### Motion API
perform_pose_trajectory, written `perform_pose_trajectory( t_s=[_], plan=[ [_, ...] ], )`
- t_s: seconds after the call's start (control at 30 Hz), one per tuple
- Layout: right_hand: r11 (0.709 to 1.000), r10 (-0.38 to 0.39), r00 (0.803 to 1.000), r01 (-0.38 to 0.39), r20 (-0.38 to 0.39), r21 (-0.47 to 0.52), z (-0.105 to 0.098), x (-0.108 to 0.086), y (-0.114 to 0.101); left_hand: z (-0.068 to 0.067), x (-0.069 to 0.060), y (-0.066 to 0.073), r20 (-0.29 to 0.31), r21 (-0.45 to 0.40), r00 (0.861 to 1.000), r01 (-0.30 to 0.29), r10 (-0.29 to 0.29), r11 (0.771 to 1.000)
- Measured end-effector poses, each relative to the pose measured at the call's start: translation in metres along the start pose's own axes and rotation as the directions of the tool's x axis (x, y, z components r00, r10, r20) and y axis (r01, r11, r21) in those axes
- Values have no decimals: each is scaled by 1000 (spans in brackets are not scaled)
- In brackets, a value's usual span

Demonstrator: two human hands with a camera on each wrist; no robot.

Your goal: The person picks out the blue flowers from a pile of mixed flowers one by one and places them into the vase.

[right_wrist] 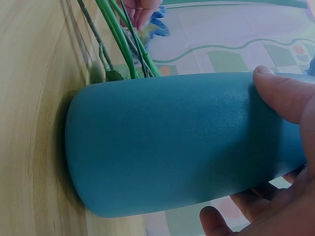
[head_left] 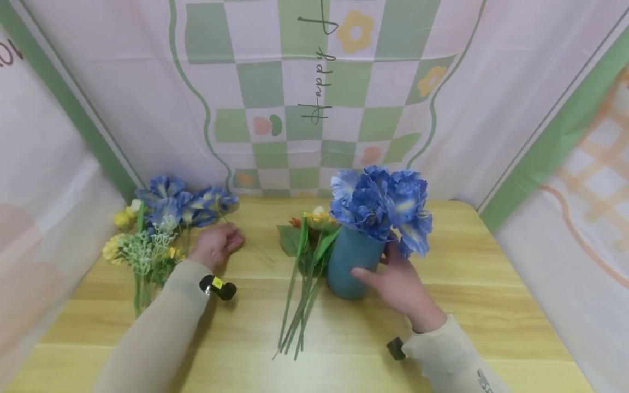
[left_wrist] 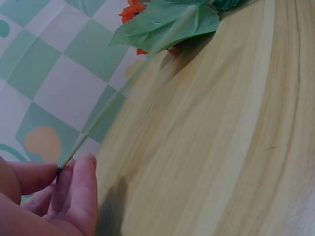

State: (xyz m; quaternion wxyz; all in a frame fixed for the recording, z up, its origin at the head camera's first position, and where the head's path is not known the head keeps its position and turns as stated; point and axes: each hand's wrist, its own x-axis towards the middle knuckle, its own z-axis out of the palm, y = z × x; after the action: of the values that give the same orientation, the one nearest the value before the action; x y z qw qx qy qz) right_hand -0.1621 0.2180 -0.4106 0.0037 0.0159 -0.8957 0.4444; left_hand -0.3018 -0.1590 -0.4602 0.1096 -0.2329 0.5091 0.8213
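Observation:
My left hand [head_left: 216,245] pinches a thin green stem [left_wrist: 106,112] between thumb and fingers, beside the blue flowers [head_left: 203,206] at the table's left. The stem's free end points right, toward a green leaf [left_wrist: 167,27] in the left wrist view. At the right, a blue-teal vase [head_left: 352,265] holds several large blue flowers [head_left: 378,202]. My right hand [head_left: 400,284] grips this vase from its right side, thumb across the front; some fingers are hidden behind it. The vase's base is at the wooden tabletop.
Loose stems [head_left: 302,305] with yellow and red flowers lie left of the vase, touching or close to it. A bunch of yellow flowers and pale green sprigs [head_left: 142,251] lies at the left. A patterned cloth [head_left: 304,82] hangs behind the wooden table [head_left: 462,262].

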Motion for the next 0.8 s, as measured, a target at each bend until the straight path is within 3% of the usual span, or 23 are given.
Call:
perform_pose_trajectory(
  t_s=[0.1, 0.23, 0.4, 0.53, 0.63, 0.73, 0.77, 0.8],
  plan=[
    [1000, -6, 1000, 6, 1, -1, 1, 0, 0, 1, -3, 3, -7, 37, 1000, -26, 26, 999],
    [1000, -2, 1000, 2, -1, -6, 1, -1, 2, 4, -14, 7, 6, 132, 992, -128, 128, 983],
    [999, 4, 1000, -4, 6, -48, -2, -3, 3, 15, -38, 12, 97, 240, 953, -303, 288, 922],
    [981, -9, 998, 20, 55, -194, -10, -16, -2, 27, -67, 16, 199, 296, 910, -409, 363, 863],
    [934, -2, 990, 52, 141, -355, -17, -37, -13, 36, -96, 18, 276, 342, 870, -486, 408, 804],
    [893, -53, 959, 170, 277, -418, -20, -57, -28, 46, -129, 16, 348, 412, 819, -570, 456, 711],
    [894, -78, 943, 209, 322, -396, -20, -62, -33, 49, -140, 14, 378, 436, 798, -601, 470, 670],
    [897, -121, 928, 254, 352, -362, -20, -66, -38, 53, -150, 11, 414, 442, 768, -639, 489, 629]
  ],
)
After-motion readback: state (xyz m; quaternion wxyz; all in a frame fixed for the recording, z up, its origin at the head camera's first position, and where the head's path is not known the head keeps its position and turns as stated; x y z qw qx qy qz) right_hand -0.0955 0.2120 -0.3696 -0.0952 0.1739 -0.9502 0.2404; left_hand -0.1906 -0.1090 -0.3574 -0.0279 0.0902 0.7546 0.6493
